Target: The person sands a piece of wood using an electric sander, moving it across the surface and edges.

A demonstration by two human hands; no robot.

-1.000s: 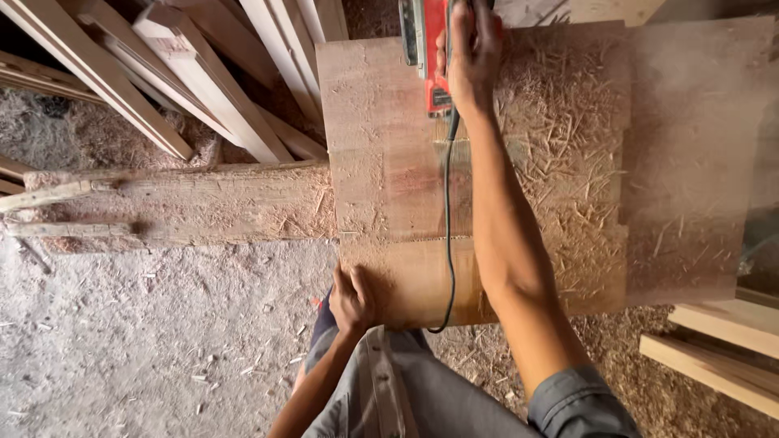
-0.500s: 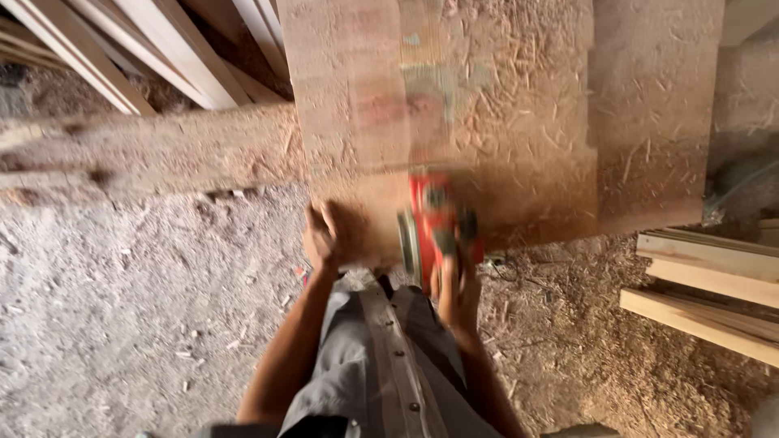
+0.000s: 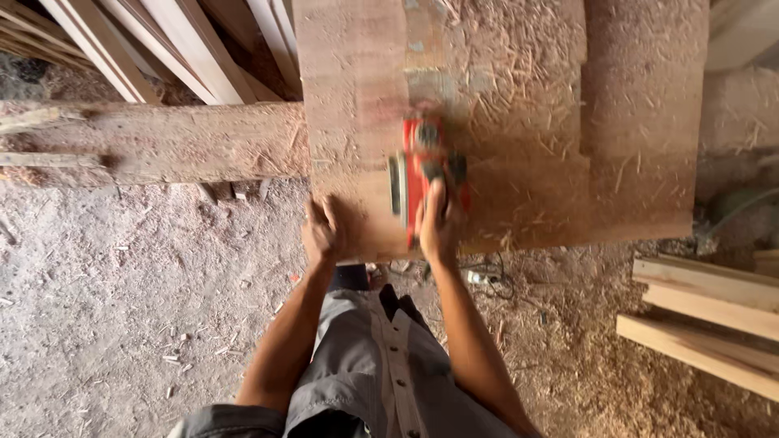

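- at the far left, pale sawn timber battens [image 3: 154, 45] lean in a row, and below them a rough, dust-coated log beam [image 3: 162, 142] lies crosswise above the sawdust-strewn floor [image 3: 97, 308].
- just right of that, the left hand [image 3: 322, 231] lies flat with fingers spread on the near corner of the wide reddish-brown wooden plank [image 3: 357, 97], pressing on it and gripping nothing.
- the plank runs away from the person, its surface scattered with straw-like shavings, thickest right of the middle.
- beside the left hand, close but apart, the red handheld electric planer [image 3: 426, 174] sits on the plank near its near edge, blurred in the picture.
- the right hand [image 3: 440, 223] is wrapped around the planer's rear handle, fingers closed on it.
- under the plank's edge, a dark cable [image 3: 487, 272] lies tangled on the floor.
- at the far right, a stack of light squared wooden boards [image 3: 706, 312] rests on heaped shavings.
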